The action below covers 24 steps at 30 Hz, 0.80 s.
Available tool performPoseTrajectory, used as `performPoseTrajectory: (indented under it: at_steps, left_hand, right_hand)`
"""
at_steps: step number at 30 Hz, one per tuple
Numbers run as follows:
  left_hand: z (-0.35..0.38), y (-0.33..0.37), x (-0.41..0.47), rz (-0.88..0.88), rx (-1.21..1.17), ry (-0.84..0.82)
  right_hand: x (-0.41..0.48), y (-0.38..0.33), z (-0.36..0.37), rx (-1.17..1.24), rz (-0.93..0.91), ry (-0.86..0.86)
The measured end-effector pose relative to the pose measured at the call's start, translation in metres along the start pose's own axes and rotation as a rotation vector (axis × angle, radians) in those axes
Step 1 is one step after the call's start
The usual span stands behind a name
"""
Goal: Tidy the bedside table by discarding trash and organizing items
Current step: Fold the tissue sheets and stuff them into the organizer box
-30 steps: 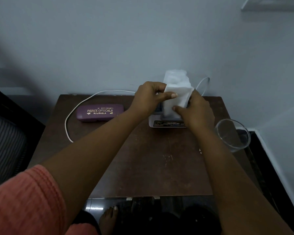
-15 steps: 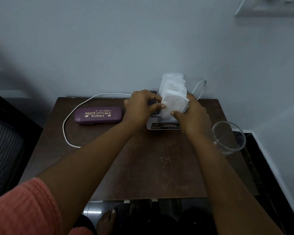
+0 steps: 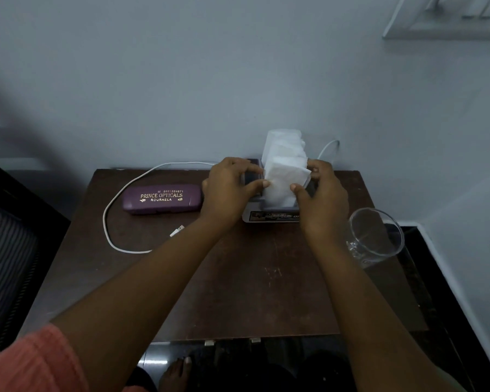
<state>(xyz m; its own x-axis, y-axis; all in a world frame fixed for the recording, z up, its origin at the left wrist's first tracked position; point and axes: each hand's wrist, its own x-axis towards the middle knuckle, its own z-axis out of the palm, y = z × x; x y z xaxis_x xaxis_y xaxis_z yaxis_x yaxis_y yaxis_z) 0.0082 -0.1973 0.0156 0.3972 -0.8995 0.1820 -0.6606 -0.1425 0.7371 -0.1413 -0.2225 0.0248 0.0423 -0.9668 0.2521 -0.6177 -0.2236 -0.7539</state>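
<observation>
White tissues (image 3: 284, 171) stand upright in a grey tissue box (image 3: 272, 216) at the back of the brown bedside table (image 3: 238, 292). My left hand (image 3: 229, 190) pinches the left edge of the front tissue, thumb in front. On the other side my right hand (image 3: 320, 193) pinches that tissue's right edge. Both hands hide most of the box top.
A purple glasses case (image 3: 162, 198) lies at the back left. A white charging cable (image 3: 116, 219) loops around it, its plug end (image 3: 177, 230) on the table. A clear glass (image 3: 375, 236) stands at the right edge. The wall is right behind the table.
Both hands have pressed the front tissue lower toward the box, and they sit closer to the box top than a second ago. The cable's plug end has come into view.
</observation>
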Motion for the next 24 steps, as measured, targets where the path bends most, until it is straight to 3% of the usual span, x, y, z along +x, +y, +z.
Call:
performPoseTrajectory:
  at_steps: [4,8,16,21,24]
  left_hand:
    - [0.001,-0.007,-0.02,-0.147,-0.266,0.122]
    - [0.014,-0.009,-0.034,-0.262,-0.374,0.03]
    - [0.017,-0.01,-0.044,-0.228,-0.45,0.042]
    - [0.011,-0.007,-0.049,-0.264,-0.482,0.007]
    - [-0.001,-0.008,-0.055,-0.326,-0.502,0.069]
  right_hand:
    - [-0.019,0.0,0.004,0.064,-0.005,0.184]
    - [-0.034,0.011,0.022,-0.015,0.042,0.105]
    - [-0.043,0.023,0.028,-0.052,0.064,0.073]
    - [-0.047,0.022,0.027,-0.069,0.03,0.028]
    - [-0.066,0.012,0.018,-0.043,-0.065,0.07]
